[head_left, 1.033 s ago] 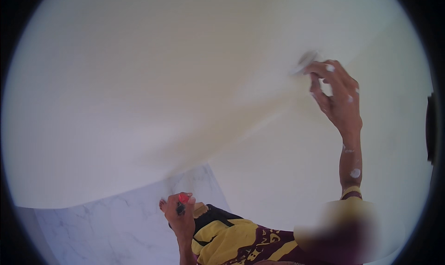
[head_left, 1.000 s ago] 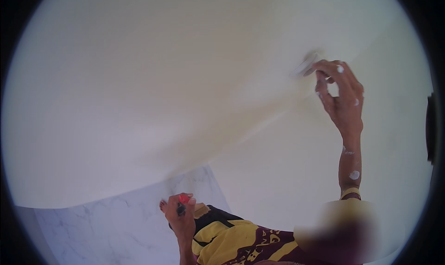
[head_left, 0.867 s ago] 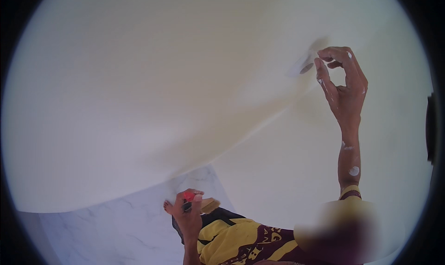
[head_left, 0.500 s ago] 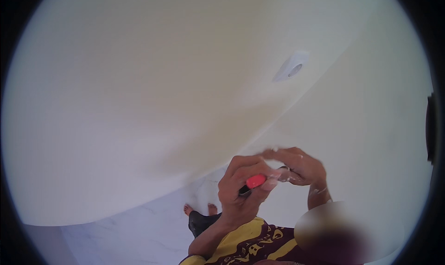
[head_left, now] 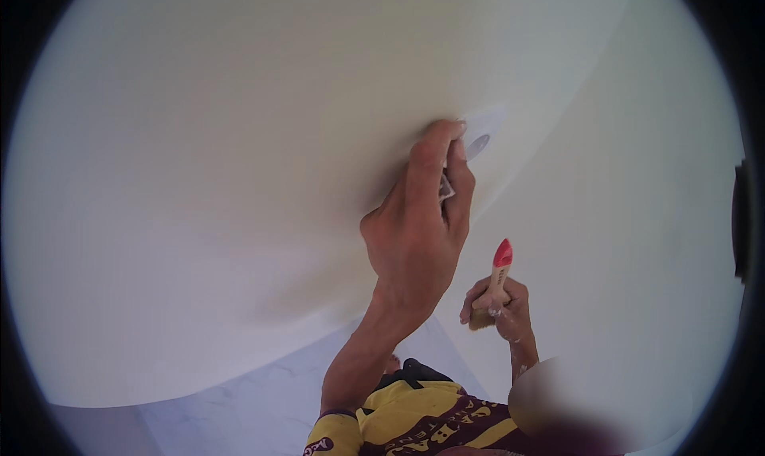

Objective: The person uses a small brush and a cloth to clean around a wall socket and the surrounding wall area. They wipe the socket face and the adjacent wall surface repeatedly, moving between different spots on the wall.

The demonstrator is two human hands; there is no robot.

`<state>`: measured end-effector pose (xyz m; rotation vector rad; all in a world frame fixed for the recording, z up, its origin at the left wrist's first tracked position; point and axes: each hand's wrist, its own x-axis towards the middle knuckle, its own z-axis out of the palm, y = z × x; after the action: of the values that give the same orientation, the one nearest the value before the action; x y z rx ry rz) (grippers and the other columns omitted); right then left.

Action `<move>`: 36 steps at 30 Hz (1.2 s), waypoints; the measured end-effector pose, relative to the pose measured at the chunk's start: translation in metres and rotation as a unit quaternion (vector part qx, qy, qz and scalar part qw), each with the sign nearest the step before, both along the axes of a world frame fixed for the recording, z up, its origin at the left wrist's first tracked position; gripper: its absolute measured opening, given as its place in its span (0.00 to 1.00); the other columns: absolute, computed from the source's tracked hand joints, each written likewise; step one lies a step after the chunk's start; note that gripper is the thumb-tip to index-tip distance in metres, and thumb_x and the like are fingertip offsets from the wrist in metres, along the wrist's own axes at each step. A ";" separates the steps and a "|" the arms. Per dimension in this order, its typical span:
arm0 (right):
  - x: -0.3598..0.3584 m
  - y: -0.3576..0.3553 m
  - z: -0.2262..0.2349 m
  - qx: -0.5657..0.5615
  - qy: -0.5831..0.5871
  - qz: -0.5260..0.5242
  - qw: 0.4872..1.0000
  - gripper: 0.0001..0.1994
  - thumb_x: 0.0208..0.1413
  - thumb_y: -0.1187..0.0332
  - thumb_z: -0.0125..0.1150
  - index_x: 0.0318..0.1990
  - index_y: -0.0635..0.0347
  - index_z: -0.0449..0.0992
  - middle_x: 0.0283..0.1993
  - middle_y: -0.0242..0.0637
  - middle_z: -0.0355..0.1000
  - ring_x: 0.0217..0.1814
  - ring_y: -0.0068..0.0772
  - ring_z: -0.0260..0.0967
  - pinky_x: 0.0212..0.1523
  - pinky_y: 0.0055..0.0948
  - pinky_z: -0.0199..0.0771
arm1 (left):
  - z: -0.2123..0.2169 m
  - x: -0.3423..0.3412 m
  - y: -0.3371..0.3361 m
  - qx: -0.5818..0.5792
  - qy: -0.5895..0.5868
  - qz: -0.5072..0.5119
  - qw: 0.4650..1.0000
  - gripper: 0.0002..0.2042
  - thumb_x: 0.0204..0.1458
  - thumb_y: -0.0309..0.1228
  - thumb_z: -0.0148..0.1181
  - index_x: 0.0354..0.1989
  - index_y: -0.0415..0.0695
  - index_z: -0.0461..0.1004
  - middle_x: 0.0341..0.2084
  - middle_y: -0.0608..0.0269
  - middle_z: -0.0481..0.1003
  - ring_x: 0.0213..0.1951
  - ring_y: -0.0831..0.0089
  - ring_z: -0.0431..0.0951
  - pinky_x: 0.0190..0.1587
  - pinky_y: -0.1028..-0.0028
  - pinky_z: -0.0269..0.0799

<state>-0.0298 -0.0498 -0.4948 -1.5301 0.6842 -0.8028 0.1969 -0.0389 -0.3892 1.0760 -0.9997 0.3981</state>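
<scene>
Stretched up toward the wall, my left hand has its fingers bent at the edge of a white wall plate with a round grey centre. Between those fingers shows a small grey piece with a white edge; most of it is hidden, so its kind is unclear. Lower and to the right, my right hand is closed around a paintbrush. The brush has a pale wooden handle with a red tip pointing up, and its bristles point down by the fingers. White smears mark my right hand and wrist.
A pale wall fills the left and middle, meeting another pale wall at a corner on the right. Marble-patterned floor lies below. At the right rim is a dark object; a blurred rounded shape sits lower right.
My hands were together low in front of me, the left around a red-and-black item. The left has risen to the wall plate; the right is now apart, with the paintbrush plainly showing.
</scene>
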 end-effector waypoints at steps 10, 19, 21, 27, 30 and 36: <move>-0.026 0.000 -0.013 0.093 0.039 -0.014 0.995 0.18 0.66 0.58 0.68 0.45 0.69 0.76 0.30 0.39 0.79 0.32 0.30 0.80 0.36 0.33 0.82 | 0.020 -0.013 0.001 -0.022 0.006 0.025 0.999 0.13 0.56 0.18 0.71 0.48 0.41 0.81 0.25 0.67 0.81 0.19 0.86 0.68 0.23 0.84 0.65; -0.038 -0.006 -0.034 0.139 0.025 -0.020 0.990 0.16 0.65 0.60 0.69 0.44 0.68 0.76 0.31 0.39 0.78 0.32 0.32 0.80 0.36 0.35 0.83 | 0.036 -0.043 -0.008 -0.015 -0.046 0.020 0.999 0.13 0.54 0.17 0.71 0.47 0.42 0.81 0.24 0.66 0.82 0.18 0.83 0.71 0.24 0.82 0.68; -0.043 -0.007 -0.039 0.161 0.004 -0.009 0.987 0.15 0.66 0.61 0.68 0.45 0.68 0.77 0.33 0.37 0.79 0.35 0.30 0.80 0.38 0.33 0.83 | 0.034 -0.048 -0.015 -0.007 -0.053 0.021 0.998 0.13 0.54 0.17 0.71 0.47 0.42 0.81 0.24 0.66 0.81 0.18 0.82 0.71 0.25 0.83 0.68; -0.053 -0.009 -0.034 0.146 0.045 -0.003 0.988 0.16 0.66 0.60 0.67 0.46 0.67 0.77 0.35 0.36 0.78 0.37 0.29 0.81 0.40 0.33 0.83 | 0.040 -0.057 -0.027 0.010 -0.050 -0.031 0.998 0.09 0.61 0.19 0.65 0.49 0.41 0.80 0.35 0.65 0.84 0.24 0.84 0.80 0.25 0.83 0.70; -0.054 -0.007 -0.036 0.164 0.040 -0.019 0.986 0.16 0.67 0.60 0.67 0.46 0.67 0.77 0.35 0.36 0.78 0.37 0.29 0.80 0.40 0.33 0.83 | 0.039 -0.055 -0.024 0.011 -0.050 -0.012 0.999 0.12 0.56 0.18 0.68 0.48 0.42 0.80 0.27 0.67 0.81 0.20 0.82 0.74 0.25 0.83 0.68; -0.055 -0.011 -0.041 0.125 0.047 0.003 0.991 0.15 0.67 0.60 0.66 0.46 0.67 0.77 0.35 0.37 0.78 0.36 0.29 0.80 0.40 0.34 0.83 | 0.038 -0.056 -0.030 -0.006 -0.052 -0.033 0.998 0.11 0.59 0.18 0.67 0.49 0.41 0.80 0.31 0.65 0.82 0.21 0.83 0.76 0.25 0.83 0.69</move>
<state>-0.0845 -0.0604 -0.5355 -1.3486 0.8174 -0.6169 0.1410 -0.0685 -0.3508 1.0176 -1.1200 0.4085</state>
